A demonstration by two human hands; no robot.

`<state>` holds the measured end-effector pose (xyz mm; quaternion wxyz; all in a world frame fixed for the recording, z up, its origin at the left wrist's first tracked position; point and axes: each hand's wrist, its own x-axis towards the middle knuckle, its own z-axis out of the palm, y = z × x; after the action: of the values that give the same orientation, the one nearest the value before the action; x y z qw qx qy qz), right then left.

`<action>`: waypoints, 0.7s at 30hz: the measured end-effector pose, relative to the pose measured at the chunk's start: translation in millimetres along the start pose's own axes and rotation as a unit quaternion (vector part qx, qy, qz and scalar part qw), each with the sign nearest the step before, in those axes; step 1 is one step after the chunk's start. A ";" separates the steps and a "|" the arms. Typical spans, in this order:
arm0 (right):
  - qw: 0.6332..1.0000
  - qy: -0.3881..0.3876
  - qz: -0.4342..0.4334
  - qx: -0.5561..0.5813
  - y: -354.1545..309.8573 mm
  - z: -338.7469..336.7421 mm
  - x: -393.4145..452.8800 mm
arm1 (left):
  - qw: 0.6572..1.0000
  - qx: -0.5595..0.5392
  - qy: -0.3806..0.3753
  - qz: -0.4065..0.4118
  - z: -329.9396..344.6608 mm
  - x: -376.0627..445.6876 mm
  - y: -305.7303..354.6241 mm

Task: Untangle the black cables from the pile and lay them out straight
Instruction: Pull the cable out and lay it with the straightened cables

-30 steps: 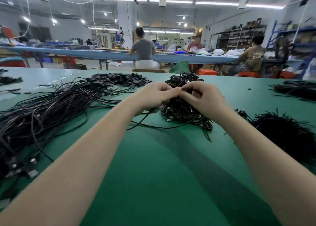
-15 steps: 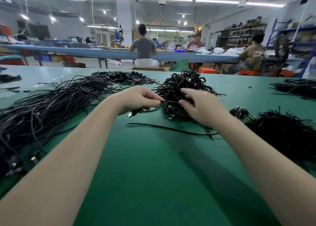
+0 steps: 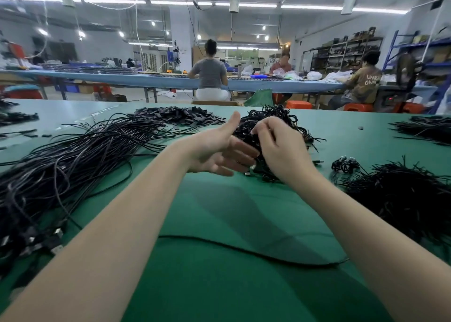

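A tangled pile of black cables (image 3: 290, 121) sits mid-table on the green mat. My right hand (image 3: 280, 148) rests on its near side with fingers curled into the cables. My left hand (image 3: 219, 151) is spread beside the pile's left edge, thumb up, fingers straight and reaching under the tangle; it holds nothing. One loose black cable (image 3: 244, 248) lies in a gentle curve across the mat close to me, under my forearms. A big sheaf of laid-out black cables (image 3: 73, 160) fans across the left of the table, with plug ends (image 3: 56, 234) toward me.
A heap of small black pieces (image 3: 180, 116) lies behind the left sheaf. A bushy pile of black ties (image 3: 402, 199) and a small coil (image 3: 344, 165) sit at right; another cable bundle (image 3: 424, 129) lies far right. Seated people work at a blue bench (image 3: 146, 80) beyond.
My left hand let go of the cable it was pulling and opened next to the pile. That cable now lies loose on the mat near me. My right hand stayed on the tangle.
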<state>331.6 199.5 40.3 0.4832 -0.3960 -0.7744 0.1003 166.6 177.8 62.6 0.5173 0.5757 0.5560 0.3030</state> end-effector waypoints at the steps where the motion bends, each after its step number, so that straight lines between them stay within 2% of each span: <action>1: 1.000 -0.017 -0.003 0.018 -4.6 2.8 -1.7 | 0.998 -0.049 0.003 0.028 6.5 1.5 3.3; 4: 0.993 -0.064 -0.006 0.103 -14.3 8.0 -4.6 | 0.983 -0.137 0.089 0.079 15.8 3.2 12.0; 6: 0.977 -0.121 0.019 0.172 -18.6 9.3 -7.1 | 0.972 -0.175 0.111 0.111 14.2 2.5 16.5; 10: 0.908 -0.253 0.097 0.320 -19.1 12.9 -14.9 | 0.952 -0.234 0.118 0.159 7.1 -7.4 28.2; 13: 0.869 -0.337 0.114 0.345 -8.1 10.4 -16.0 | 0.935 -0.285 0.104 0.184 -3.0 -19.3 37.9; 16: 0.846 -0.408 0.147 0.310 3.8 7.6 -18.5 | 0.917 -0.324 0.079 0.217 -10.8 -33.9 47.9; 18: 0.863 -0.385 0.190 0.266 8.0 7.6 -18.3 | 0.909 -0.342 0.004 0.240 -14.8 -44.7 50.6; 20: 0.902 -0.297 0.219 0.222 11.7 2.3 -10.6 | 0.916 -0.295 -0.108 0.249 -19.0 -53.3 46.7; 21: 0.913 -0.251 0.231 0.226 12.5 -3.0 -4.0 | 0.930 -0.240 -0.140 0.240 -20.7 -55.8 42.6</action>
<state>341.4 204.2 32.4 0.3129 -0.4056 -0.7140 0.4773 150.4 136.5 120.7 0.6243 0.5873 0.2342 0.4588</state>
